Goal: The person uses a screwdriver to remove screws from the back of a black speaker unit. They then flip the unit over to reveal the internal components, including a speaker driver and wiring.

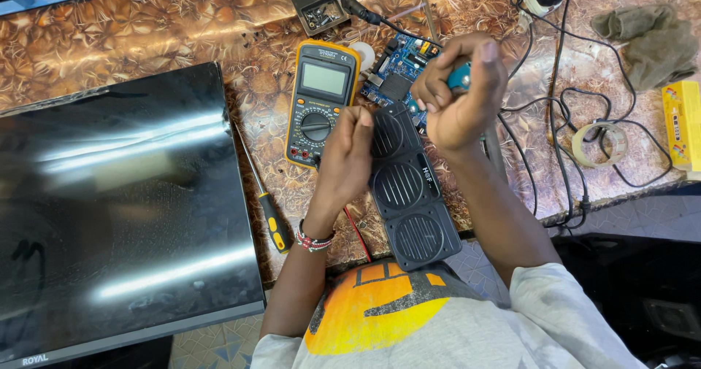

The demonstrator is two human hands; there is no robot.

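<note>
Black speaker (409, 194) under left hand (347, 157) (fingers curled on it), right hand (460, 95) fisted round teal handle (460, 77).

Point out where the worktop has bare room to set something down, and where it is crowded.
Bare worktop lies above the flat screen, left of the multimeter. A smaller patch sits between the grey cloth and the tape roll. It is crowded at centre: both hands, speaker, circuit board, cables.
</note>
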